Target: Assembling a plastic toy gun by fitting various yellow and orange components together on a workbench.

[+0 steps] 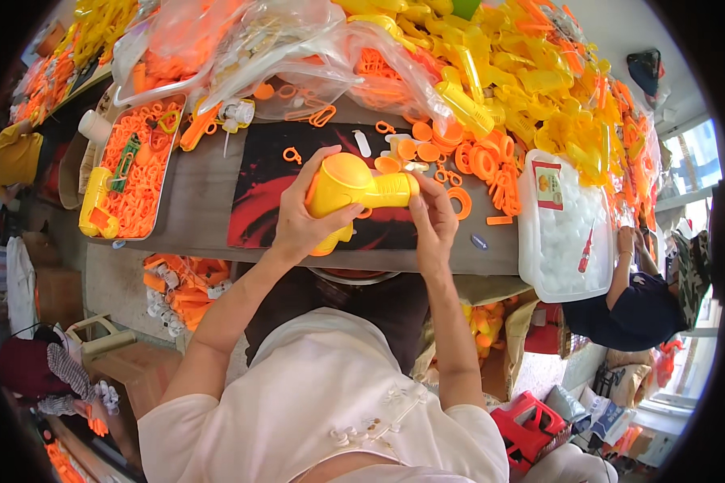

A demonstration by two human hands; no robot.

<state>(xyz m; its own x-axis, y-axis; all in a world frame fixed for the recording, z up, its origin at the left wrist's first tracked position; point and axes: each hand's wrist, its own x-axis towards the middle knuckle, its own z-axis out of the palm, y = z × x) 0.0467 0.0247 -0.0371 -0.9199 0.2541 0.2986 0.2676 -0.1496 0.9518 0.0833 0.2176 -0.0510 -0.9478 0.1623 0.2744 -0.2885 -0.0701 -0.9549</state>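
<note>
Head view: both hands on one yellow plastic housing (342, 189), raised over the black mat (254, 181) with red swirls, roughly centred in front of the person. Left hand (300, 213) curled round the rounded body from the left, thumb across the front, fingers up the far side; opened only as wide as the body, firm-looking contact. Right hand (435, 213) pinching the tip of the nozzle, thumb and fingers nearly closed on it (exact fingertip contact partly hidden).

Housing: bright glossy yellow, bulbous body, orange-tinted round face on top, short ribbed nozzle pointing right, handle stub angled down below the left thumb. Looks whole from this side.

Around it: loose orange rings (459, 203) right of the mat, tray (142, 238) of small orange parts far left, translucent bin (528, 241) on the right, red-handled screwdriver (586, 255) in it, yellow heap (532, 105) behind.
</note>
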